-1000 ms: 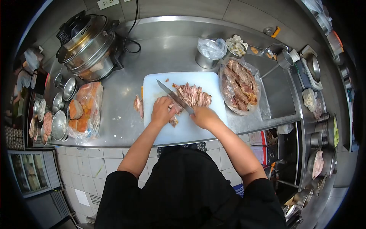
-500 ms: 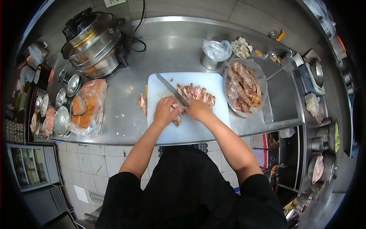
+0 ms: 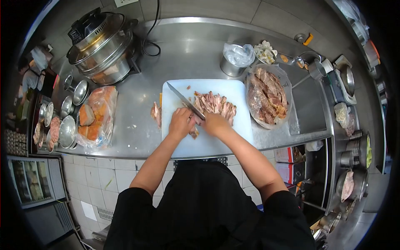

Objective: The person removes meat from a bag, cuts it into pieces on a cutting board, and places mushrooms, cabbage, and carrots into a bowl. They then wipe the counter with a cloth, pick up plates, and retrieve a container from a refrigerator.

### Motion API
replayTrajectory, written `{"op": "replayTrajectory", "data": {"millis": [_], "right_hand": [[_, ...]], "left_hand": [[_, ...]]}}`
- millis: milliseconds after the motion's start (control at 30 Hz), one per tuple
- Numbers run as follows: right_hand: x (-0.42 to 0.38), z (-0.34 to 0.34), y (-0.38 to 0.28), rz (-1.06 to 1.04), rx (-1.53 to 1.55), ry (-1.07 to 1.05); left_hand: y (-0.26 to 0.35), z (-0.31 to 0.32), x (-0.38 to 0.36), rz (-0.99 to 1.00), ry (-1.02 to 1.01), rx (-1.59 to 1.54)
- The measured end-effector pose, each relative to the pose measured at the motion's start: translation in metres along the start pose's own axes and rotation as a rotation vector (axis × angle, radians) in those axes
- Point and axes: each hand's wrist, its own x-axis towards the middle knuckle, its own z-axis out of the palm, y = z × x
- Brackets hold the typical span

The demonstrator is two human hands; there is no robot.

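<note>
My right hand is closed round the handle of a kitchen knife, its blade slanting up to the left across a white cutting board. Under the fingers of my left hand is a piece of meat, pressed to the board beside the blade; part of it is hidden by the hands. Sliced meat strips lie in a heap just beyond my right hand. Off the board's left edge rests a meat scrap.
Right of the board stands a bag of cooked meat, near a sink. Behind are a metal pot covered with plastic and a bowl of pale pieces. At left, bagged orange-brown blocks lie before a large steel cooker.
The knife has shifted slightly, its blade turned steeper on edge and its tip a little further left. My hands stay nearly in place, the left still on the meat.
</note>
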Motion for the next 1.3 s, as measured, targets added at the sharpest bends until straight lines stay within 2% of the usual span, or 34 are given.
{"op": "replayTrajectory", "data": {"millis": [100,233,367,400,467,500,700,800,867,933,1067,1167,1233,1300], "right_hand": [[-0.015,-0.015,0.008,-0.047,-0.056,-0.014],[-0.05,-0.016,0.03,-0.149,-0.124,0.005],[-0.012,0.026,0.019,-0.126,-0.048,0.09],[-0.005,0.017,0.012,-0.138,-0.047,0.102],[-0.005,0.003,0.004,-0.084,0.029,-0.016],[-0.004,-0.002,0.006,-0.102,0.024,-0.007],[-0.061,-0.046,0.016,-0.038,-0.019,-0.146],[-0.074,-0.042,0.017,0.044,-0.029,-0.258],[-0.059,-0.017,0.023,0.036,0.012,-0.262],[-0.035,0.014,0.024,0.031,0.085,-0.131],[-0.013,0.01,0.021,-0.083,0.115,-0.039],[-0.028,-0.016,0.014,-0.081,0.071,-0.106],[-0.051,-0.037,0.009,-0.002,0.138,-0.223],[-0.046,-0.015,0.014,-0.004,0.197,-0.204]], "left_hand": [[0.001,-0.004,-0.003,-0.009,0.042,-0.052],[-0.003,-0.002,-0.005,-0.009,-0.002,-0.013],[-0.003,0.0,-0.008,-0.014,-0.071,0.028],[-0.006,-0.001,-0.004,-0.019,-0.093,0.044],[-0.006,-0.002,-0.007,0.003,-0.047,0.03],[-0.003,-0.001,-0.004,0.02,0.004,0.002],[-0.001,-0.004,-0.005,0.022,0.005,-0.011],[-0.002,-0.001,-0.005,0.013,-0.012,0.018],[-0.006,0.001,-0.003,0.012,-0.029,0.03],[-0.005,0.001,-0.007,0.021,-0.045,0.041],[-0.006,0.001,-0.009,0.011,-0.023,0.015],[-0.005,-0.001,-0.007,0.02,0.021,-0.001],[-0.003,-0.001,-0.009,0.019,0.021,0.016],[-0.004,0.0,-0.009,0.018,-0.002,0.023]]}}
